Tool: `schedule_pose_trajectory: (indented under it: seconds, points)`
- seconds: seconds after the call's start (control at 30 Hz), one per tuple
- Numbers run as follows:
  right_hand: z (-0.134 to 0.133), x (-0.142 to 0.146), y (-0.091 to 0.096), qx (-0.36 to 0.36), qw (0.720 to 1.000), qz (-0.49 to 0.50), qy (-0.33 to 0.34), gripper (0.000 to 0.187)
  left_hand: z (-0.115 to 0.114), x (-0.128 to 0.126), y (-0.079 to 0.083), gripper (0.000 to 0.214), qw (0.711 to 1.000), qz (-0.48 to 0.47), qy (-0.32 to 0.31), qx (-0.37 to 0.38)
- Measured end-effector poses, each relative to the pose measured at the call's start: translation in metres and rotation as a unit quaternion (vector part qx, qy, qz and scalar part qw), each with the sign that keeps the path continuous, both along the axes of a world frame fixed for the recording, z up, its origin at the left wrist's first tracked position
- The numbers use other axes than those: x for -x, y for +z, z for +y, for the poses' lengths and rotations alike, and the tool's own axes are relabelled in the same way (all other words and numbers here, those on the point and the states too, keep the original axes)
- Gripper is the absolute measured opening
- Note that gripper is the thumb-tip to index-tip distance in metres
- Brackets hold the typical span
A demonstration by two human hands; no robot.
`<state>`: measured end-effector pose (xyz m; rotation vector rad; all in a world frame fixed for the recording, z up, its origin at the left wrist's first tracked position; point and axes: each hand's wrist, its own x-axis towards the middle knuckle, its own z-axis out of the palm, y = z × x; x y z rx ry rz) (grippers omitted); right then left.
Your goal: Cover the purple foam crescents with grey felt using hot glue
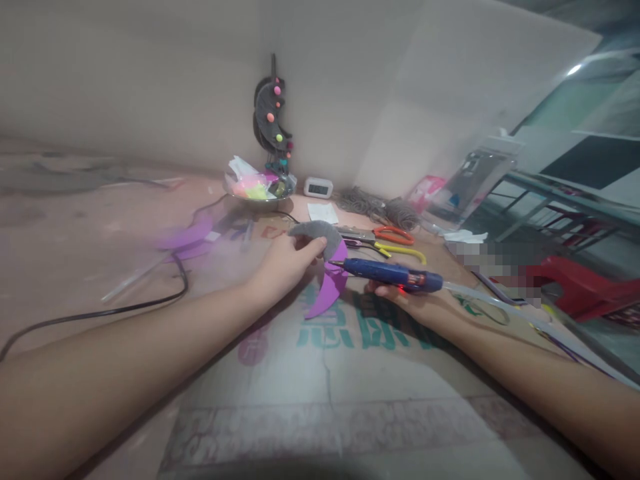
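Note:
My left hand point(290, 260) pinches a crescent-shaped piece between thumb and fingers. The crescent's upper part is grey felt point(320, 231), and its lower part is a purple layer point(331, 288) tapering to a point. My right hand point(407, 300) grips a blue hot glue gun point(377, 270) with a small red light on it. A long translucent glue stick point(480, 297) trails from the gun's back end. The nozzle points left and lies close over the purple part; whether it touches cannot be made out.
Printed cardboard point(280, 393) covers the work surface. Ahead lie orange-handled scissors point(395, 235), yellow-handled pliers point(405, 252), grey yarn point(367, 203), a white digital clock point(319, 188) and a bowl point(257, 200). A decorated grey crescent point(267, 117) stands behind. Purple pieces point(187, 240) and a black cable point(125, 310) are left.

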<state>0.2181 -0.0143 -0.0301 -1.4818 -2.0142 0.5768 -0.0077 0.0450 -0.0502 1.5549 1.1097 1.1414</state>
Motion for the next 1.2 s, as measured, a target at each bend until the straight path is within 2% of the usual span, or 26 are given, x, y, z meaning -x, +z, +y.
schedule_pose_trajectory:
  seconds: [0.17,0.6,0.9,1.2]
  points:
    - [0.0002,0.0014,0.0013,-0.034,0.997,-0.037,-0.053,0.027,-0.0001,0.0007,0.0004,0.03,1.0,-0.001,-0.008,-0.003]
    - [0.0026,0.002,-0.0004,-0.041,0.998,-0.028,-0.044,0.03,-0.0022,0.0008,0.0013,0.028,1.0,0.003,-0.009,-0.001]
    - [0.0004,0.0029,-0.001,-0.021,0.997,-0.045,-0.051,0.032,-0.001,0.0006,-0.0002,0.029,1.0,0.004,-0.016,-0.016]
    - [0.0,0.0026,-0.0033,-0.025,0.997,-0.057,-0.054,0.027,-0.0016,0.0008,-0.0001,0.03,1.0,0.012,-0.017,-0.015]
